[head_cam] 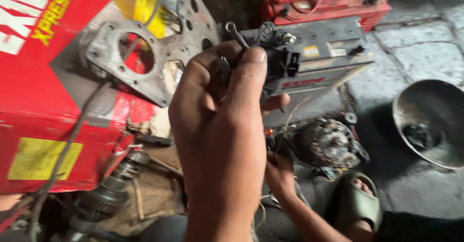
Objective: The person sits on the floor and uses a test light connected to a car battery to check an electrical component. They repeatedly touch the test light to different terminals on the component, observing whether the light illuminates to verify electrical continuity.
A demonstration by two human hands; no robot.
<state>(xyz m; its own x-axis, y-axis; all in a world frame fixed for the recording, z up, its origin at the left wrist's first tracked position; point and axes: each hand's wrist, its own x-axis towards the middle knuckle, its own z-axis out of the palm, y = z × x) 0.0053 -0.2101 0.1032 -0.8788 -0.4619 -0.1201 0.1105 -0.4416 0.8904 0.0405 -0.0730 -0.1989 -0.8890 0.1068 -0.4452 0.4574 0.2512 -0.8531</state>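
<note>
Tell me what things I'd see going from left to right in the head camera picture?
Red cardboard box → grey metal gasket plate → left hand holding a small black part → round metal bowl.

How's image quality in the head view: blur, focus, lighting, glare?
Head view: dim, flat daylight with no hard shadows; the raised left hand fills the centre and is soft with motion blur, as is the small black part it holds; the right hand lower down is partly hidden; the metal bowl is dark inside, with slight sheen on its rim; edges look stretched.
</note>
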